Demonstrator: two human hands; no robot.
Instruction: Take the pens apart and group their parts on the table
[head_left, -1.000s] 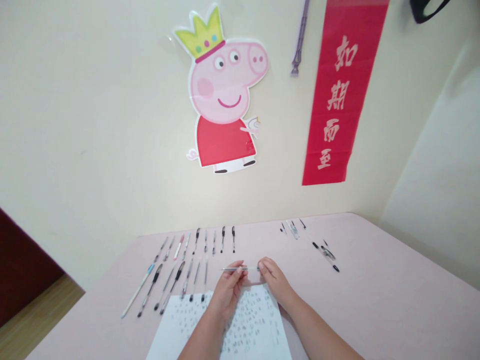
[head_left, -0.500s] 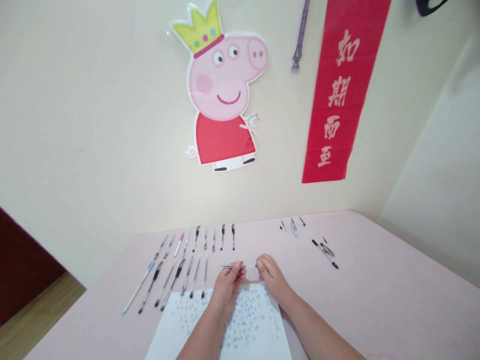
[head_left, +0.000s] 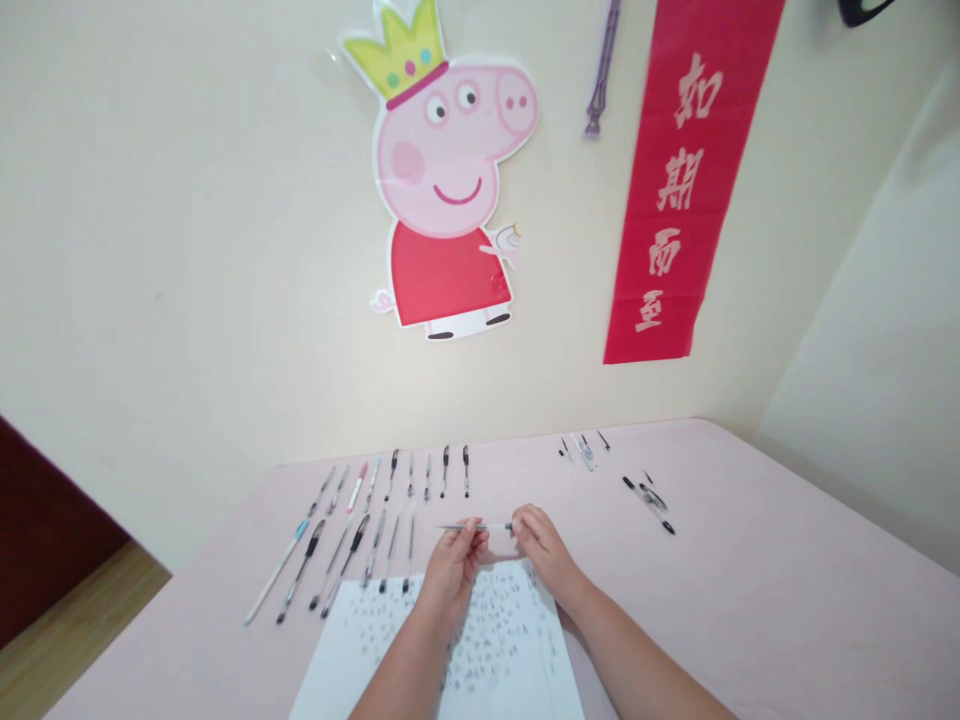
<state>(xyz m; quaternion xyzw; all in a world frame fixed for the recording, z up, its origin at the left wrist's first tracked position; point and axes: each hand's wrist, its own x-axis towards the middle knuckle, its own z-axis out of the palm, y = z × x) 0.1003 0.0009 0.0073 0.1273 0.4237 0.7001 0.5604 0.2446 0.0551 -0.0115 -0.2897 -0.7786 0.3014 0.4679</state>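
Fingers [head_left: 466,535] of left hand [head_left: 448,568] closed in a pinch on slim pen [head_left: 495,527], part-way along its barrel. Right hand [head_left: 543,546] fingers closed on its dark end. Pen sits across both pinches, long axis left-right, near level; bare span between the hands, thin tip poking out left past left fingers. Neither hand nearer: both on it, right owns the end. Written sheet [head_left: 352,650] below the fingers, bodyward. Rows of pens [head_left: 313,545] left of left fingers; loose pens and parts [head_left: 668,526] well right of right fingers. Can't tell pen's height off table [head_left: 750,590].
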